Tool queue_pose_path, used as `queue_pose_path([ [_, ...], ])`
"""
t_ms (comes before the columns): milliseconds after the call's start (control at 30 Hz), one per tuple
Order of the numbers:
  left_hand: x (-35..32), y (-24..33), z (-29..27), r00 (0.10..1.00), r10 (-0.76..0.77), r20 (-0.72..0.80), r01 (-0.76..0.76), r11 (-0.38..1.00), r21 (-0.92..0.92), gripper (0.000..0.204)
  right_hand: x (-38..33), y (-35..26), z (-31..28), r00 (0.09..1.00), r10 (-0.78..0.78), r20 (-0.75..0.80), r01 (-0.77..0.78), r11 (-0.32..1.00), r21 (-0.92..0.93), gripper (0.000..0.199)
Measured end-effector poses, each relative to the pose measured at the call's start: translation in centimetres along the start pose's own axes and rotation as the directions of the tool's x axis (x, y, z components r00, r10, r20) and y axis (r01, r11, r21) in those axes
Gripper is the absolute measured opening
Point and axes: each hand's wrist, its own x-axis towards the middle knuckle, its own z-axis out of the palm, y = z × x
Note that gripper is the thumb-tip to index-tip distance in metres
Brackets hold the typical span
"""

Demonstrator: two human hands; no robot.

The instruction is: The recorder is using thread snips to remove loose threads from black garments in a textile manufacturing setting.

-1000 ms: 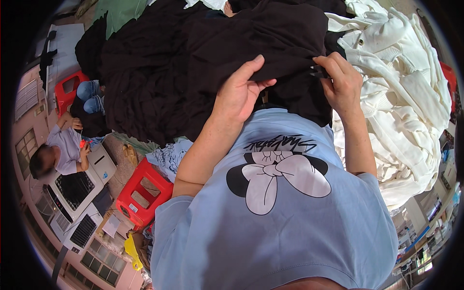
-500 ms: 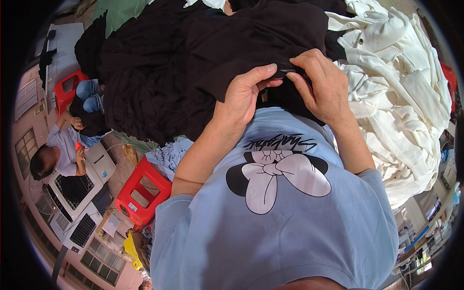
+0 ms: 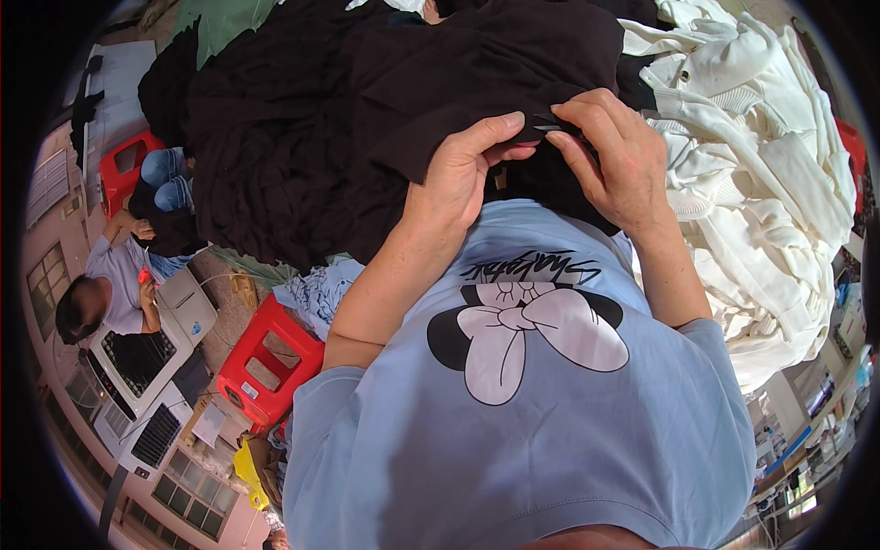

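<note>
Thread snips [image 3: 545, 128] at a dark garment [image 3: 486, 69]
Left hand [image 3: 456, 174] pinches the garment; right hand [image 3: 621, 158] grips the snips; white knitwear [image 3: 747, 188] lies right, a red stool [image 3: 243, 378] left.

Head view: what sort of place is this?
Probably a small garment workplace, though the pictures don't settle it: heaped dark cloth in front of the wearer, a pile of white knitwear to the right, and a small bladed tool in the right hand.

On my feed I see white garments [image 3: 742, 215] heaped toward three o'clock, a red stool [image 3: 301, 362] at eight, a person [image 3: 121, 291] in a pale shirt [image 3: 124, 314] at nine, and, maybe, a yellow bag [image 3: 247, 475] between seven and eight.
</note>
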Motion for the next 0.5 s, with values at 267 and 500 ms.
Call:
queue_pose_path([
  [267, 0.15, -0.17, 0.02, 1.0, -0.007, 0.0, 0.007, 0.999, 0.041, 0.016, 0.21, 0.17, -0.34, 0.999, 0.027, 0.033, -0.028, 0.998, 0.049, 0.014],
  [500, 0.42, -0.5, -0.16, 1.0, -0.016, 0.012, 0.015, 0.997, 0.074, 0.017, 0.09, 0.33, -0.43, 1.0, 0.002, 0.032, -0.003, 0.999, 0.037, 0.012],
])
